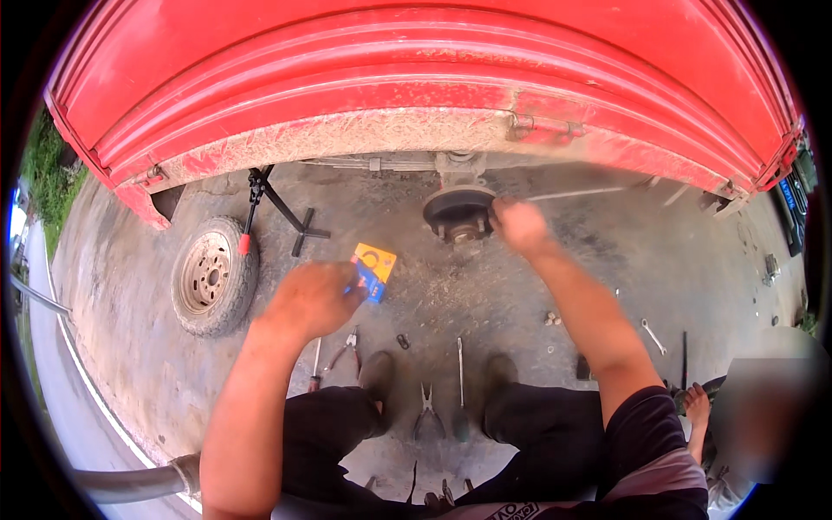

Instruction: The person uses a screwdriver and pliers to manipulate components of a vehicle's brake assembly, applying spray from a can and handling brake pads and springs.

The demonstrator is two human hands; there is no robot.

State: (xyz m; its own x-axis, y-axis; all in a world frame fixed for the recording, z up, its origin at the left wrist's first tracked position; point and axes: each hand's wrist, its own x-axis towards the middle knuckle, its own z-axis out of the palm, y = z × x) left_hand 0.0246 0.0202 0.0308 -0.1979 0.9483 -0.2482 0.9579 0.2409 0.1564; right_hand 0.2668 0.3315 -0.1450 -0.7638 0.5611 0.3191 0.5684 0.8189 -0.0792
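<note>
Head: two hands (314, 299), one box (377, 265)

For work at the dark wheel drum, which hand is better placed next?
Probably the right hand: it is at the right edge of the dark wheel drum, with no tool visible in it. The left hand is farther away, occupied with a yellow-and-blue box.
</note>
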